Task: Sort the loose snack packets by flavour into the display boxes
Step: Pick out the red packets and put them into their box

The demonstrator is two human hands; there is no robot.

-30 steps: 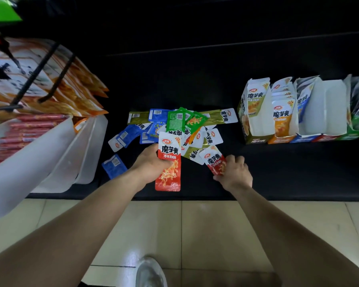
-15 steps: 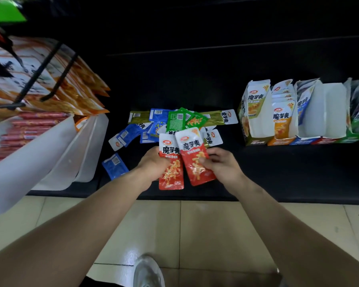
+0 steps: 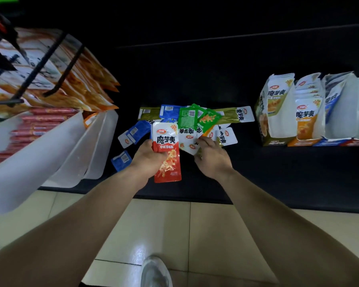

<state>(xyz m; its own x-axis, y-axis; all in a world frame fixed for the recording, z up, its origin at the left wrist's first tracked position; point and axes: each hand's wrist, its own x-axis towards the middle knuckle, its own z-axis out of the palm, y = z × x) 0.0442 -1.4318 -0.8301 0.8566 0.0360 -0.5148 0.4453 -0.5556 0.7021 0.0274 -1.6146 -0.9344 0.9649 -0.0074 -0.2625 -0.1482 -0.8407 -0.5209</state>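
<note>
My left hand (image 3: 148, 157) grips red snack packets (image 3: 167, 154), stacked upright in front of the loose pile (image 3: 193, 123) on the black shelf. The pile mixes green, blue, olive and white-backed packets. My right hand (image 3: 210, 155) reaches into the pile's near edge, its fingers curled on a white-backed packet (image 3: 190, 142). The display boxes stand at the right: an olive box (image 3: 265, 121), an orange box (image 3: 306, 121) with several packets, and a blue box (image 3: 336, 104).
White plastic bins (image 3: 75, 154) with red sausages and orange packets fill the left side under black hooks. A lone blue packet (image 3: 121, 160) lies by the bins. Tiled floor and my shoe (image 3: 157, 272) are below the shelf edge.
My right hand passed its red packet onto the one in my left hand, then moved back to the pile. The left hand stayed in place with the red packets.
</note>
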